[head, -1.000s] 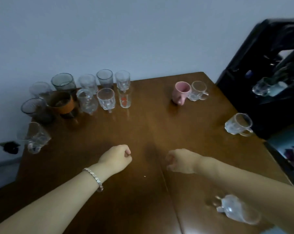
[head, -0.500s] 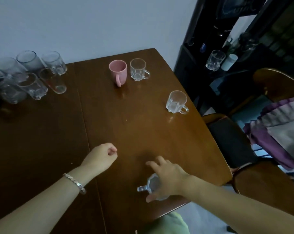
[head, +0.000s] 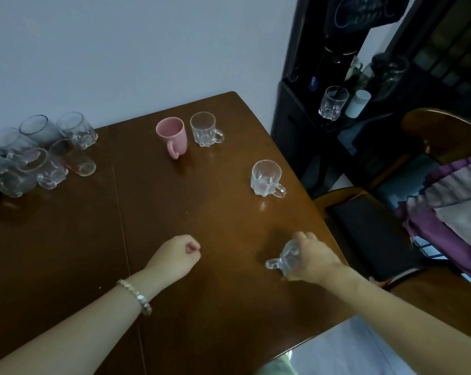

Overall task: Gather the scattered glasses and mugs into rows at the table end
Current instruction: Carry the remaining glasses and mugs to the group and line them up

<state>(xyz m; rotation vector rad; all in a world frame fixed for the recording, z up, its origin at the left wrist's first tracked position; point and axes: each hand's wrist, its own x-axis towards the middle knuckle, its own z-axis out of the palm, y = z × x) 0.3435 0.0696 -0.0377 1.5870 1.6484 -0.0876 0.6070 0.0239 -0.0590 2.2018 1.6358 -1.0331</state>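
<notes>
1. The right hand (head: 311, 259) sits near the table's (head: 215, 307) right edge, wrapped around a small glass mug (head: 284, 259) whose handle points left, toward the left hand (head: 175, 259).
2. The left hand, fisted, lies beside it on the tabletop, well apart.
3. Ahead of the right hand stands a second glass mug (head: 265, 177), handle to the right.
4. Farther ahead, beyond the left hand, a ceramic mug (head: 172, 136) and a third glass mug (head: 204, 129) stand side by side.
5. Far ahead and left of the left hand, a cluster of glasses (head: 39, 155) crowds the table end.
6. Right of the table, past the right hand, stands a chair (head: 369, 234).
</notes>
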